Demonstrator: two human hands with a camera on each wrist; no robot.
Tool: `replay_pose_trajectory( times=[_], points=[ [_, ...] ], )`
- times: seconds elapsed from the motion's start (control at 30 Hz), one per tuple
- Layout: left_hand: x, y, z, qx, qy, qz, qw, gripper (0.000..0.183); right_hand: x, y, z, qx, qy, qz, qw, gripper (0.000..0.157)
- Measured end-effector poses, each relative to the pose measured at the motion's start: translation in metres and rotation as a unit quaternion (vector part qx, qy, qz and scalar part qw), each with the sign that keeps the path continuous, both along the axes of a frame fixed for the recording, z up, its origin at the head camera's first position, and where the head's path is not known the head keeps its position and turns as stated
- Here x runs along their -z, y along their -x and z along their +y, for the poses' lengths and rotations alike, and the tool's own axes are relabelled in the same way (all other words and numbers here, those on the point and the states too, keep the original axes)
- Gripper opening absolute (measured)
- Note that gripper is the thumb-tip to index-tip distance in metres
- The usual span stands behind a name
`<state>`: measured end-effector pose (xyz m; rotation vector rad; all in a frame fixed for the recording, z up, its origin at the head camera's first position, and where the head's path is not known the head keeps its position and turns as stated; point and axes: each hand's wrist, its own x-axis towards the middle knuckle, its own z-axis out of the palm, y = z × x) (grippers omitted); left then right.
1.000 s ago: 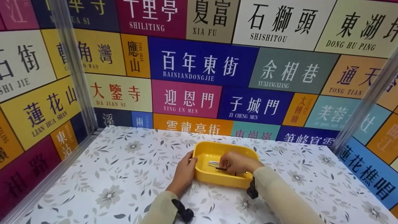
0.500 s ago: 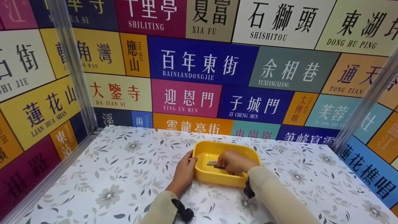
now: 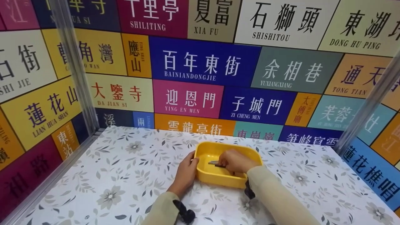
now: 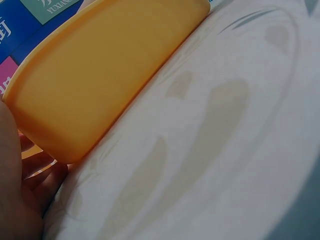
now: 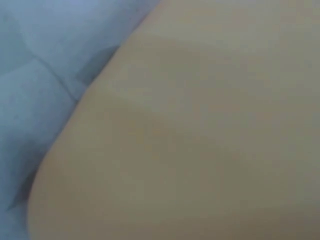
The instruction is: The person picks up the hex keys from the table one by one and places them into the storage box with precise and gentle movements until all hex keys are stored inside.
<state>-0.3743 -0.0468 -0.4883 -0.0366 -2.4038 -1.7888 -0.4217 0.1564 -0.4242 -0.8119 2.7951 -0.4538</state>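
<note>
A yellow plastic tub (image 3: pixel 212 178) with rounded corners sits on the flowered tabletop. My left hand (image 3: pixel 186 168) grips its left side, thumb at the rim; in the left wrist view the fingers (image 4: pixel 42 175) bend round the tub's lower corner. Inside the tub, my right hand (image 3: pixel 235 161) has its fingers curled down on a few slim sticks (image 3: pixel 215 163), some silvery and one dark. Their exact kind is too small to tell, and their right ends are hidden beneath the hand. A blurred yellow-tan surface, apparently the tub's outer wall (image 5: pixel 175 140), fills most of the right wrist view.
White tabletop (image 3: pixel 140 184) with grey flowers and leaves extends around the tub. Behind it stands a wall of colourful lettered panels (image 3: pixel 203 62). Metal posts rise at the left (image 3: pixel 76 65) and right (image 3: pixel 365 106) corners.
My right hand has shifted slightly left and its forearm has come lower. The sticks' tips have turned a little and lie closer together. My left hand and the tub stay put.
</note>
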Motion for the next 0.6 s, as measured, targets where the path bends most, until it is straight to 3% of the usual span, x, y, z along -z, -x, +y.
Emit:
replay_pose_trajectory(
  times=[0.17, 0.37, 0.47, 0.6],
  points=[
    [0.002, 0.0, 0.001, 0.003, -0.005, -0.002, 1.0, 0.048, 0.002, 0.0, 0.005, -0.011, 0.015, 0.011, 1.0, 0.037],
    [0.001, -0.001, -0.001, 0.003, -0.009, -0.01, 0.9999, 0.048, -0.004, -0.005, 0.018, -0.025, 0.046, 0.044, 0.998, 0.021],
    [0.0, -0.001, -0.001, 0.001, -0.008, -0.004, 1.0, 0.048, -0.011, -0.012, 0.028, -0.022, 0.075, 0.08, 0.994, 0.017],
    [0.001, -0.001, -0.002, 0.003, -0.001, 0.004, 1.0, 0.048, -0.014, -0.029, 0.044, -0.002, 0.088, 0.164, 0.983, 0.012]
  ],
)
